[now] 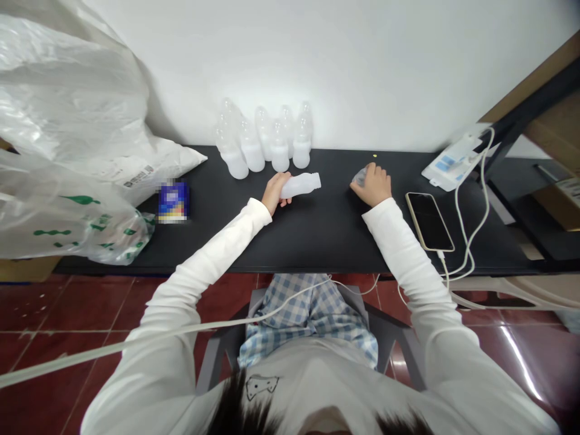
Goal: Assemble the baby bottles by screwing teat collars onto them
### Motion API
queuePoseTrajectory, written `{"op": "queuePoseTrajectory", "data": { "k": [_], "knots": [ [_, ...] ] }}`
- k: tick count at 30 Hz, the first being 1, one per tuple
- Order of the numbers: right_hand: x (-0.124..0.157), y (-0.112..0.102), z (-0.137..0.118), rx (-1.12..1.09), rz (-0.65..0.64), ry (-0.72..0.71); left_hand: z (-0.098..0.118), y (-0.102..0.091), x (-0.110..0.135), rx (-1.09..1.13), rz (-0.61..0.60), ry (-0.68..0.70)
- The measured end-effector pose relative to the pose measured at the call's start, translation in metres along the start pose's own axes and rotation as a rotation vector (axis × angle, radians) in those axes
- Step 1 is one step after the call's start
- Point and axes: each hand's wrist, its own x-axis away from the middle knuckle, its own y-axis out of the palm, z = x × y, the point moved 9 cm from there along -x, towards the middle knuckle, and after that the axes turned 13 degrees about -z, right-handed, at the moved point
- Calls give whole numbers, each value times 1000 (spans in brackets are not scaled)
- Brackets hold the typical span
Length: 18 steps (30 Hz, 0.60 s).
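Observation:
In my left hand (pixel 275 191) lies a translucent white plastic bottle (pixel 301 184), tilted on its side with its uncapped threaded neck pointing right. My fingers wrap round its base, just above the black table (pixel 312 235). My right hand (pixel 376 185) is closed round a clear plastic cap (pixel 360 176), a short way right of the bottle's neck. Part of the cap is hidden by my fingers. Behind my left hand stand several white bottles with clear domed caps (pixel 280 145), upright in a cluster against the wall.
At the left, large plastic bags (pixel 67 121) lean over the table beside a small blue packet (pixel 173 201). A phone (pixel 429 222) with a charging cable lies at the right, near a white power strip (pixel 453 160). Another white cable (pixel 203 326) crosses above my lap.

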Motion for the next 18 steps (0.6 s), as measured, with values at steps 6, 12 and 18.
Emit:
{"op": "queuePoseTrajectory", "data": {
  "k": [6, 12, 18],
  "knots": [
    [8, 4, 5, 0, 14, 78, 1, 3, 1, -15, -19, -7],
    [21, -31, -37, -50, 104, -98, -2, 0, -3, 9, -25, 20],
    [38, -21, -98, -288, -13, -522, -10, 7, -6, -48, -143, 25]
  ]
}}
